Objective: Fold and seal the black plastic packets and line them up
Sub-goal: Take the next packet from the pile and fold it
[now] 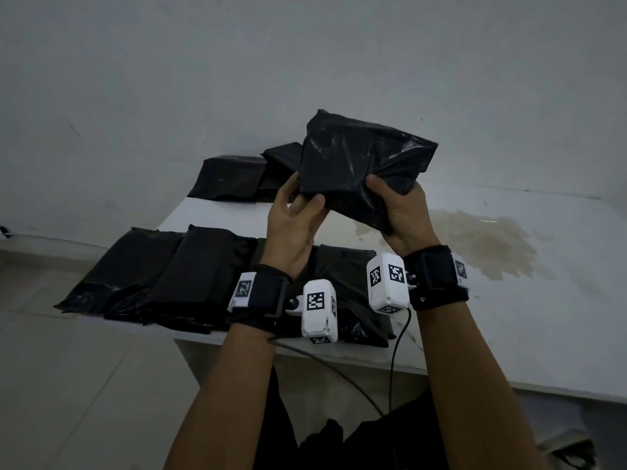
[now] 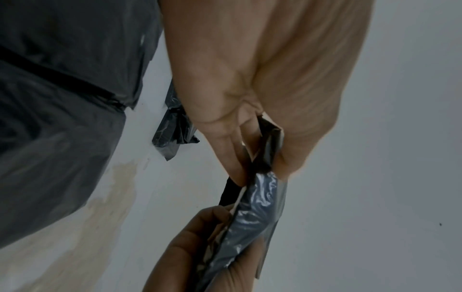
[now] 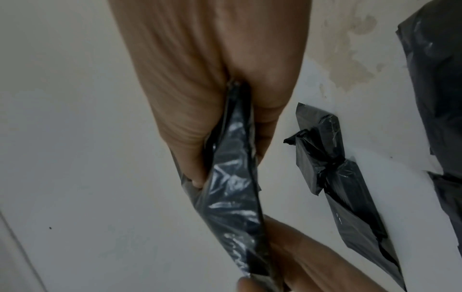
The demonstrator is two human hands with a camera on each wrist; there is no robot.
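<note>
1. Above the white table (image 1: 509, 300), you hold one black plastic packet (image 1: 363, 164) lifted in the air, tilted, its far end raised toward the wall.
2. Your left hand (image 1: 291, 228) pinches the packet's near left corner between thumb and fingers; your right hand (image 1: 403, 212) curls round the near right edge. Both hands grip it firmly.
3. To fold well, keep the near edge taut between both hands, crease it evenly, then press the flap flat so the seal holds.
4. Below your wrists, a row of packets (image 1: 190, 276) lies side by side along the table's near edge.
5. Two more packets (image 1: 230, 178) rest by the wall, beyond your hands.
6. A brownish stain (image 1: 481, 239) marks the table to your right; setting the packet down there may dirty it.
</note>
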